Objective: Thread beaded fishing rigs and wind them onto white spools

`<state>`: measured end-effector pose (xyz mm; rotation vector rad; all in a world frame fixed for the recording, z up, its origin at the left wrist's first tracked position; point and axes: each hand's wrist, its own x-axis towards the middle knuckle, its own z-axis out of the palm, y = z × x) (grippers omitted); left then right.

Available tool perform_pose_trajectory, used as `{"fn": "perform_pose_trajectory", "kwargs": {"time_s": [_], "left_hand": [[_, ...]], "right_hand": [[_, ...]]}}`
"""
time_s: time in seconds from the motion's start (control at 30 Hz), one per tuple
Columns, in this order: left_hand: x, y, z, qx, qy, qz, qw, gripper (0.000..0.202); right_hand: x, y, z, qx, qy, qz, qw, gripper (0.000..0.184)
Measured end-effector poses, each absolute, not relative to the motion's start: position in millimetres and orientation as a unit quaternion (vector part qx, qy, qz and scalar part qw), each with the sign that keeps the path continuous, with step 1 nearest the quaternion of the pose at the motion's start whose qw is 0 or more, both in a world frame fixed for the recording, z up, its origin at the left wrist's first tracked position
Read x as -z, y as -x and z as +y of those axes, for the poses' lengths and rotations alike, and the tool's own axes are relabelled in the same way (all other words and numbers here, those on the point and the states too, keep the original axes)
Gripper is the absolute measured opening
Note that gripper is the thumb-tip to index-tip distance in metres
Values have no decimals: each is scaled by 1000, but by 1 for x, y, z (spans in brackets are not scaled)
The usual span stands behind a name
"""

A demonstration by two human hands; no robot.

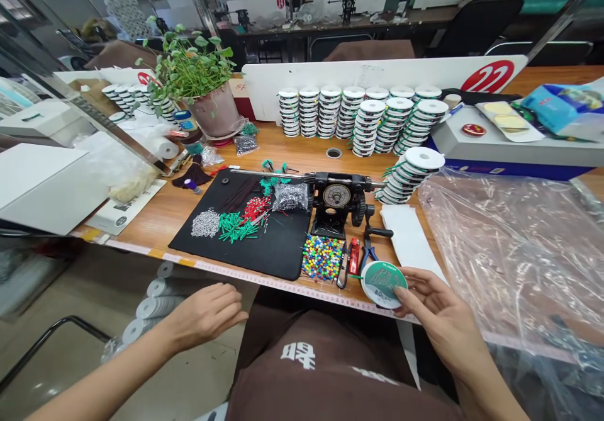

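Hands, 2: right hand [441, 311], fingers curled around 1 green-labelled spool [380, 285], at 5 o'clock from the winder [337, 204]; left hand [205, 315], fingers loosely open, holding nothing, at 7 o'clock. Spool stacks [353, 119], 11, on the tabletop [302, 153], at 12 to 1 o'clock.

On the desk [363, 166], a winding machine [336, 204] stands just right of a work mat [283, 257], with stacked spools [306, 111] behind it and a plastic sheet [509, 263] further right.

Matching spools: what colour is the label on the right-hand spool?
Teal green with white markings on the spool, best seen in the head view.
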<state>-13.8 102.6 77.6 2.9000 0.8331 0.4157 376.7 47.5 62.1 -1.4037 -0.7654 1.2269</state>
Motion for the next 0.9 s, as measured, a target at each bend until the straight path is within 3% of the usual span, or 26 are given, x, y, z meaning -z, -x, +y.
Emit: {"fn": "perform_pose_trajectory", "kwargs": {"time_s": [0.17, 0.3, 0.5, 0.73, 0.9], "left_hand": [[-55, -42, 106, -217, -926, 306, 50, 15], [-32, -76, 109, -189, -922, 337, 25, 34], [-26, -75, 112, -174, -924, 340, 14, 37], [-27, -79, 110, -193, -921, 338, 14, 34], [-25, -80, 107, -227, -912, 342, 17, 18]], "right_hand": [[-66, -372, 50, -516, 586, -324, 534, 45], [-70, -371, 49, -517, 587, -327, 530, 45], [-66, -374, 45, -518, 588, -314, 537, 42], [-68, -373, 46, -519, 587, -312, 537, 44], [-68, -373, 49, -526, 583, -323, 528, 44]]}}
